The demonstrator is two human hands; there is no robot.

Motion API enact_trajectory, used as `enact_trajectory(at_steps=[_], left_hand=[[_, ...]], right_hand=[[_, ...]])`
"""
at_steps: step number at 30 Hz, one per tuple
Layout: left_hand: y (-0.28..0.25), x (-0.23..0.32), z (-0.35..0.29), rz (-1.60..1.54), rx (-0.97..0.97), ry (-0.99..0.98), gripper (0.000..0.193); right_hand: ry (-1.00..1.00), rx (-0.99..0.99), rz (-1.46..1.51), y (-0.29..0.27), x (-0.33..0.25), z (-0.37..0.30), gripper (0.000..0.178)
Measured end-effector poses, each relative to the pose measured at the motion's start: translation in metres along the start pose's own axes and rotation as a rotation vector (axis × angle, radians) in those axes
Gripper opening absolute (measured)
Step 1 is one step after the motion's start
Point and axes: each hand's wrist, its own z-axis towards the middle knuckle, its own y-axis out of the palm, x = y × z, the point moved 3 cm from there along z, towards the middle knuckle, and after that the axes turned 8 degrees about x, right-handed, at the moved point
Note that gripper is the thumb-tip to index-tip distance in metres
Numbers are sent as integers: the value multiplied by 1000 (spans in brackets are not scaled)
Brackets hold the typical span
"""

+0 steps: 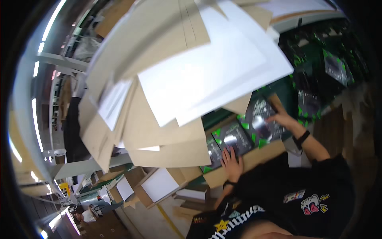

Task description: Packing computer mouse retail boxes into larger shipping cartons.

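Observation:
An open brown carton (254,161) stands in front of me with a row of black and green packages (232,137) in it. My left hand (231,164) lies on the near side of these packages with its fingers stretched out, touching their tops by the carton's near flap. At the right end of the row, my right hand (283,118) grips the edge of a dark package with green corners (262,117). That package sits tilted over the carton. Part of the row is hidden under overhanging sheets.
Brown cardboard sheets (167,139) and white sheets (215,75) hang over the work area. More black and green packages (308,101) lie at the right on a green surface. Open cartons with white sheets (160,185) stand lower left. A person (89,214) is far off at lower left.

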Motion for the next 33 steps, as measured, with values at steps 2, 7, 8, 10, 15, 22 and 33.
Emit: enact_trajectory(at_steps=[2, 7, 8, 10, 15, 22, 33], left_hand=[[-14, 7, 16, -70, 5, 55, 66], [-36, 18, 85, -467, 86, 252, 59], [-40, 15, 92, -596, 86, 278, 56], [-32, 8, 107, -542, 103, 275, 54], [-26, 16, 107, -480, 75, 391, 46], [-285, 106, 59, -973, -316, 844, 39], [-103, 116, 93, -621, -46, 343, 59]], right_hand=[[34, -54, -68, 6, 12, 7, 86], [140, 57, -406, 23, 31, 19, 103], [86, 16, -845, 22, 18, 13, 106], [-20, -27, -1331, 26, -7, -7, 106], [-337, 323, -1374, 46, 23, -26, 80], [-236, 75, -1313, 32, 34, -24, 52], [-456, 263, -921, 20, 53, -46, 31]])
